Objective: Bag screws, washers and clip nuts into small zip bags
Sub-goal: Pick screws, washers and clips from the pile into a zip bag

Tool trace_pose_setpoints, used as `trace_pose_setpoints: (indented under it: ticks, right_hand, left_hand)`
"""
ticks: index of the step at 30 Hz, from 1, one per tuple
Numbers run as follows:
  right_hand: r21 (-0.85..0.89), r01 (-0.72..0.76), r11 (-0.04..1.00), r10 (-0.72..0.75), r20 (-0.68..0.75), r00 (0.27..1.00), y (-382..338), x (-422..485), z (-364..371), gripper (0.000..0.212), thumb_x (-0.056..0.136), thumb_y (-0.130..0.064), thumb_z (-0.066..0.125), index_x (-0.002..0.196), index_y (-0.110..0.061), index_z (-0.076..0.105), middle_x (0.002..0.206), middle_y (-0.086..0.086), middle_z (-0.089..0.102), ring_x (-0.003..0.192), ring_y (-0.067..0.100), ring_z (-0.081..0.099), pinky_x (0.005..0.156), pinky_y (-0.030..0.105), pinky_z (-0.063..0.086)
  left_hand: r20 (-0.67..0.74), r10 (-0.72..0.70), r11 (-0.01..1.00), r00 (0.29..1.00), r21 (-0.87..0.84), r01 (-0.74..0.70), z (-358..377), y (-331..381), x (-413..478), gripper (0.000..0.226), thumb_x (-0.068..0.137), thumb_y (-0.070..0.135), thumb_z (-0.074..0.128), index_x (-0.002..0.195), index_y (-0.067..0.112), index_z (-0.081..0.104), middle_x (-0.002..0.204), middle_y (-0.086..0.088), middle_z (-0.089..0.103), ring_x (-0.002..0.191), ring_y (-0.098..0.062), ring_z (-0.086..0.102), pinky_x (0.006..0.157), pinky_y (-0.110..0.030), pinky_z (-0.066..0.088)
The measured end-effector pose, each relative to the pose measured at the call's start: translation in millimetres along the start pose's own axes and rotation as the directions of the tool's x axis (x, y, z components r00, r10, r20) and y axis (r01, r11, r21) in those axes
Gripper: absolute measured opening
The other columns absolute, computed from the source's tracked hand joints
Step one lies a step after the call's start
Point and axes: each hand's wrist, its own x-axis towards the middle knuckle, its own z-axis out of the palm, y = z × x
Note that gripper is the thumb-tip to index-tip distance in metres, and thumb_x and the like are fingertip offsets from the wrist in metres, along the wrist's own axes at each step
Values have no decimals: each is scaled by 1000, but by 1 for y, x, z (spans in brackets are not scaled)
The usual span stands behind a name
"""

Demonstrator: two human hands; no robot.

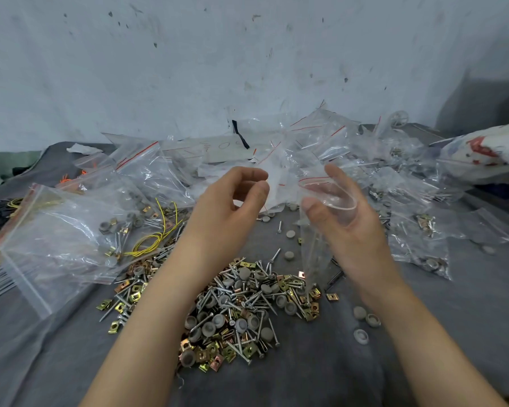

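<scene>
right hand (pixel 350 221) fingers pinch zip bag (pixel 313 248) mouth | left hand (pixel 232 201) fingers curled, empty

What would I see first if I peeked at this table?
A big shiny pile of screws, clip nuts and grey caps lies in the middle of the grey table. Just above it the right hand holds a small clear bag open, and a heap of clear bags crowds the back by the wall.

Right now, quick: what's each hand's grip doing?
Left hand: fingers curled, nothing visible in its grip.
Right hand: holding a small zip bag, mouth open.
</scene>
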Motion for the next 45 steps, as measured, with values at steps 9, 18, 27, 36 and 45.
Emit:
trace_pose_setpoints:
  ticks: [9, 18, 27, 36, 45]
  right_hand:
    - [105, -2, 994, 6, -35, 999, 1, 2, -6, 70, 80, -45, 70, 145, -33, 46, 110, -15, 75, 106, -4, 67, 86, 14, 52]
    - [94, 13, 995, -6, -73, 997, 3, 6, -8, 68, 80, -50, 71, 143, -37, 47, 108, -11, 76, 105, -8, 66, 84, 6, 47]
    - [178, -36, 983, 60, -131, 990, 4, 9, -12, 74, 71, -66, 76, 138, -43, 54, 123, -16, 71, 118, 1, 64, 104, 32, 44]
    - [316, -99, 944, 142, -116, 983, 3, 12, -18, 84, 69, -62, 83, 141, -30, 54, 133, -2, 67, 126, 18, 61, 114, 52, 38]
    - [-365, 92, 927, -92, 17, 996, 12, -3, -11, 73, 79, -73, 61, 144, -53, 35, 122, -35, 56, 110, -15, 55, 92, 11, 43]
  left_hand:
    - [53, -213, 938, 976, 291, 189, -2, -32, 2, 20, 99, 33, 51, 117, 28, 60, 96, 13, 65, 82, 4, 58, 66, -14, 41]
    - [458, -357, 788, 814, 616, -1, 9, -42, -12, 30, 101, 37, 50, 130, 31, 56, 122, 11, 63, 105, -9, 61, 90, -25, 45]
    - [494, -377, 709, 783, 699, -99, 20, -45, -13, 25, 96, 31, 54, 114, 26, 69, 118, 2, 67, 110, -20, 60, 96, -39, 50]
    - [466, -353, 660, 812, 739, -137, 24, -45, -15, 24, 99, 29, 49, 114, 21, 66, 122, -3, 62, 114, -24, 55, 96, -40, 47]
    - [379, -307, 726, 873, 686, -42, 10, -44, -8, 21, 101, 33, 50, 112, 22, 64, 106, 5, 69, 100, -15, 64, 92, -35, 51]
